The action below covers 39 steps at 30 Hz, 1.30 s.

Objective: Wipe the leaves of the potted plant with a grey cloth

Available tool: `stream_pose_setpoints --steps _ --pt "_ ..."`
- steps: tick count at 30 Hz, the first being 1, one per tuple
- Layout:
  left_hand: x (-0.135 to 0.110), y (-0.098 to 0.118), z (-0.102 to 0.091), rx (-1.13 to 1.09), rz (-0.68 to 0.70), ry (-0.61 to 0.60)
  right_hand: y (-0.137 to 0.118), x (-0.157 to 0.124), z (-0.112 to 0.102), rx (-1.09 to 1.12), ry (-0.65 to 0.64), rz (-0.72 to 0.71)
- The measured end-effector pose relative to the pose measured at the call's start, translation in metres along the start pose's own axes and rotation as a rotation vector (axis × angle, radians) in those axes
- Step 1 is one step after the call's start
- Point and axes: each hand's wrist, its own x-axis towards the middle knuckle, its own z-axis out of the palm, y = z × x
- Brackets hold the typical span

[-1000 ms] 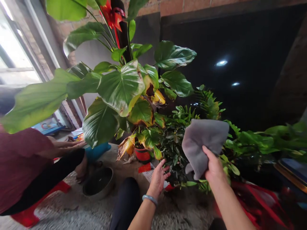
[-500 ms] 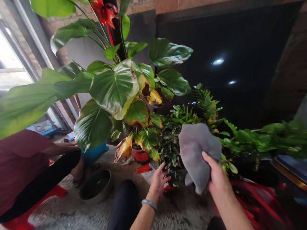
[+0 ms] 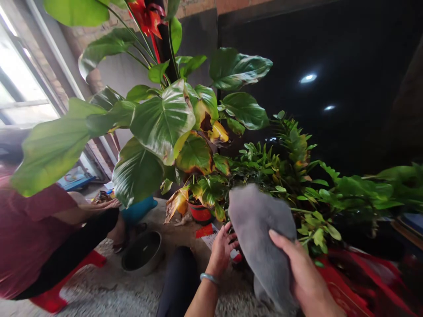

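Observation:
My right hand (image 3: 302,275) grips a grey cloth (image 3: 261,233) and holds it against the small-leaved green plant (image 3: 284,176) in front of me. My left hand (image 3: 220,248), with a bluish bangle on the wrist, reaches under the dark low foliage, fingers spread and touching the leaves near a red pot. A tall plant with big glossy leaves (image 3: 161,119), some yellowed and brown, rises behind, tied with a red ribbon (image 3: 145,17).
A person in a dark red top (image 3: 29,229) crouches at left on a red stool, hands near a blue pot (image 3: 139,209). A metal bowl (image 3: 142,255) sits on the rough floor. A red object (image 3: 350,290) lies at right. Dark panel behind; window at left.
My right hand has brought the cloth down and to the left, from up above the foliage onto the plant's lower leaves. My left hand stayed by the low leaves.

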Motion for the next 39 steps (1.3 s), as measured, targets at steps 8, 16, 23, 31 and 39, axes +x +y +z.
stream_pose_setpoints --steps 8,16,23,31,39 --pt "-0.014 0.013 -0.002 -0.092 -0.124 -0.103 0.009 0.045 0.064 -0.197 -0.148 -0.077" --pt "-0.023 0.009 -0.010 -0.150 -0.142 -0.112 0.017 -0.002 0.002 -0.490 -0.171 -0.066" --pt "-0.013 0.006 -0.004 -0.137 -0.138 -0.239 -0.023 0.028 0.053 -0.430 -0.285 -0.450" --pt "-0.020 0.015 -0.017 -0.086 -0.218 -0.068 0.042 0.008 -0.013 -0.521 -0.173 -0.064" --pt "-0.014 0.006 -0.004 -0.059 -0.150 -0.181 -0.026 0.027 0.032 -0.385 -0.195 -0.422"
